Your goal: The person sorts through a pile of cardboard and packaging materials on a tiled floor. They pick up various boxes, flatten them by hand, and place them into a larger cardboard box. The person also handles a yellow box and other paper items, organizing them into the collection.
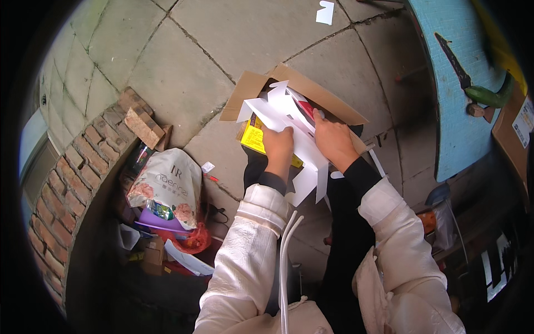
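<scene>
Between my hands is a white thin-card carton [271,115] with its flaps spread out, and part of it shows a red printed face [306,109]. My left hand [278,148] grips its near left side, thumb on top. On the right, my right hand [336,140] holds the edge beside the red face, index finger stretched along it. Beneath the white card sits a yellow printed box [253,135] bearing writing. An open brown corrugated box [323,89] stands behind and below, flaps folded outwards; its inside is mostly hidden.
On the right, a blue tabletop [452,117] bears a knife [454,62], a cucumber [486,97] and a brown carton [515,137]. A low brick wall [79,167] curves along the left, beside a floral bag [167,183] and a purple basin [160,220]. White card scrap [325,13] lies on the paving.
</scene>
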`<state>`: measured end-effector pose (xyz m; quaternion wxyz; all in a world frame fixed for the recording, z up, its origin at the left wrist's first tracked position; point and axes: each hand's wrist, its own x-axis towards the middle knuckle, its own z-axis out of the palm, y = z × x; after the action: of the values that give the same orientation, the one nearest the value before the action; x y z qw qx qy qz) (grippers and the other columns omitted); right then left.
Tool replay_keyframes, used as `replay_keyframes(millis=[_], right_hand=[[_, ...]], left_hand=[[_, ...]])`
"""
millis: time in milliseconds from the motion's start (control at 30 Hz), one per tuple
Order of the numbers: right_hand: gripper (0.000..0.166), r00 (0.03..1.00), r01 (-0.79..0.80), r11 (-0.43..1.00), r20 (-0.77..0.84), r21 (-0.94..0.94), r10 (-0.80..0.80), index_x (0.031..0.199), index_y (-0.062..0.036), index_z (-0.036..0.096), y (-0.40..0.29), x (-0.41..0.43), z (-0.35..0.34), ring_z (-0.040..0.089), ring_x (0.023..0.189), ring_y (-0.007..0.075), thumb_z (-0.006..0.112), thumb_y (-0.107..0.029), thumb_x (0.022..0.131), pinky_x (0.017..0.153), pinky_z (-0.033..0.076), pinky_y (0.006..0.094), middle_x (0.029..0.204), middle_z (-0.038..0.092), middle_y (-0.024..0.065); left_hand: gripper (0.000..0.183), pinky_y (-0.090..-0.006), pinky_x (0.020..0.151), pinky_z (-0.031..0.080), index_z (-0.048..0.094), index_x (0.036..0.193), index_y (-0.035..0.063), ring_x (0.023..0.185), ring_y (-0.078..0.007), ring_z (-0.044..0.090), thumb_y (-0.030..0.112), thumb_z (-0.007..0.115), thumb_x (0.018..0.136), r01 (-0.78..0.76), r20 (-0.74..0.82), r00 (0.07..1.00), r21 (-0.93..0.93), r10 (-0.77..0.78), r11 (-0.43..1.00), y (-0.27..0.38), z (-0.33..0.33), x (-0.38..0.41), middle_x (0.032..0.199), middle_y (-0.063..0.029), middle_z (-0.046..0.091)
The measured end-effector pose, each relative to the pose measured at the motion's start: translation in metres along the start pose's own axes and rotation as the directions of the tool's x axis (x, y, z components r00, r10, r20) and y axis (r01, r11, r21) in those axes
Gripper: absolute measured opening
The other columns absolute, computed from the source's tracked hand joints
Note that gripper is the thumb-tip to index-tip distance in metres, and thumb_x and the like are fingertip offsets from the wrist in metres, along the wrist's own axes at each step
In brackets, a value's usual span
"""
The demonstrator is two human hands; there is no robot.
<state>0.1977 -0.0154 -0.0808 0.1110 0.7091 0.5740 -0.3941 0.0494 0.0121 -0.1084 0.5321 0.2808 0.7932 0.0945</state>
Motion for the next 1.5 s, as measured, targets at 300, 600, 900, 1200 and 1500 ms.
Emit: replay_keyframes(millis=[300,600,900,1200,1500], right_hand=[[0.045,0.994,0.061,0.996,0.092,-0.059,-0.056,0.130,0.0014,0.051,0.012,-0.013,-0.023,0.068,0.073,0.0351,0.047,-0.008,0.087,0.068,0.053,0.0441,0.081,0.069,0.0193],[0.048,0.978,0.206,0.978,0.030,-0.022,-0.206,0.136,-0.0033,0.046,-0.001,0.043,0.009,0.068,0.076,0.0349,0.048,-0.008,0.088,0.067,0.054,0.0440,0.084,0.068,0.0212],[0.065,0.975,0.218,0.973,-0.061,0.071,-0.214,0.141,-0.0135,0.044,0.026,0.042,0.024,0.066,0.068,0.0342,0.051,0.001,0.078,0.065,0.053,0.0444,0.079,0.068,0.0160],[0.061,0.949,0.248,0.963,-0.226,0.102,-0.220,0.140,-0.0122,0.047,0.014,-0.006,-0.003,0.066,0.065,0.0330,0.053,-0.002,0.080,0.060,0.052,0.0428,0.088,0.069,0.0164],[0.052,0.994,0.104,0.992,-0.027,0.072,-0.103,0.139,-0.0064,0.045,-0.015,0.030,0.069,0.070,0.070,0.0290,0.047,-0.013,0.088,0.061,0.054,0.0404,0.096,0.069,0.0193]], left_hand=[[0.042,-0.0390,0.081,0.052,0.057,0.111,-0.0123,0.091,-0.0351,0.067,0.003,0.066,0.072,0.171,0.207,0.962,0.042,-0.176,0.984,-0.013,0.011,0.023,0.100,-0.0239,0.067],[0.048,-0.0479,0.082,0.051,0.046,0.115,-0.0129,0.091,-0.0474,0.064,0.013,0.059,0.076,-0.124,0.124,0.990,0.529,0.068,0.840,0.019,0.031,0.000,0.097,-0.0320,0.065],[0.049,-0.0404,0.087,0.051,0.059,0.113,-0.0041,0.101,-0.0390,0.064,0.021,0.069,0.072,-0.028,0.499,0.851,0.356,-0.164,0.934,-0.010,0.006,0.082,0.107,-0.0261,0.066],[0.037,-0.0441,0.091,0.047,0.064,0.103,-0.0065,0.105,-0.0444,0.060,0.014,0.060,0.074,-0.027,0.097,0.995,0.529,-0.029,0.848,-0.007,0.022,0.092,0.107,-0.0300,0.064],[0.051,-0.0392,0.084,0.050,0.042,0.131,-0.0021,0.100,-0.0345,0.063,0.018,0.057,0.086,-0.170,0.119,0.984,0.367,0.135,0.915,-0.027,0.014,0.093,0.114,-0.0260,0.061]])
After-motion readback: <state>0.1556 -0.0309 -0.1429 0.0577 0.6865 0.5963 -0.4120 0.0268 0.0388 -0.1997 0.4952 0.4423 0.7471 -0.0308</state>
